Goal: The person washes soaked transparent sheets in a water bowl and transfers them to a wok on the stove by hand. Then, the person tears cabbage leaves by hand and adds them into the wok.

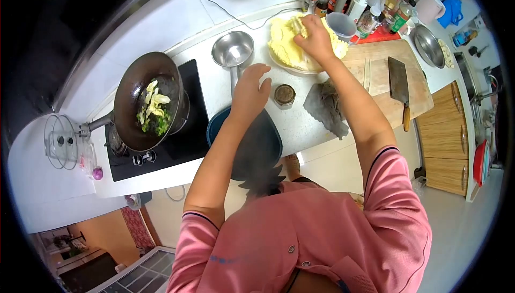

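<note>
My right hand is over a bowl heaped with pale yellow cabbage leaves, its fingers curled into the top of the pile. My left hand hovers above the counter near a steel ladle, thumb apart from loosely bent fingers, with nothing seen in it. To the left, a dark wok rests tilted on the black cooktop. Some cabbage pieces and chopped greens lie inside the wok.
A small lidded jar and a grey cloth lie on the counter. A cleaver rests on the cutting board, its handle past the board's edge. Bottles crowd the back. A dark blue bin stands below my left forearm.
</note>
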Available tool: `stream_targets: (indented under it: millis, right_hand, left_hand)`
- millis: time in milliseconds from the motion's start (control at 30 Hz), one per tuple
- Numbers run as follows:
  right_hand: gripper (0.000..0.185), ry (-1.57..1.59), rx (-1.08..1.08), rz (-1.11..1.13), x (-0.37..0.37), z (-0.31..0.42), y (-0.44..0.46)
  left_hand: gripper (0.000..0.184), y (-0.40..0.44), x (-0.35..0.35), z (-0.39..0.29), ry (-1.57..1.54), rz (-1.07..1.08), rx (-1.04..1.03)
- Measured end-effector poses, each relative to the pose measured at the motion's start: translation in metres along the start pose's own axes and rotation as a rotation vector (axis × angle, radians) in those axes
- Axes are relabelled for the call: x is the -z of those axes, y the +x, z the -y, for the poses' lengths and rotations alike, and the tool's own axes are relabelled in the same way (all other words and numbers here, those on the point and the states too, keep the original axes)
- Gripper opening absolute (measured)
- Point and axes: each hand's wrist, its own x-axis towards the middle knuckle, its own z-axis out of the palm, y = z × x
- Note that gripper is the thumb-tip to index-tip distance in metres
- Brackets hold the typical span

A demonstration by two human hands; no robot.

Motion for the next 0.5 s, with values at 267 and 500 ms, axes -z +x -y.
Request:
stream_targets:
  millis: [267,500]
  right_hand:
    - [0.054,0.197,-0.254,-0.184,0.034,0.004,0.034]
    - [0.030,1.199,-0.490,-0.119,-0.003,0.138,0.038]
  left_hand:
    - [0.026,-0.010,0.017,-0.005,-0.184,0.003,0.100]
    - [0.045,-0.006,0.053,-0.014,-0.636,-0.002,0.351]
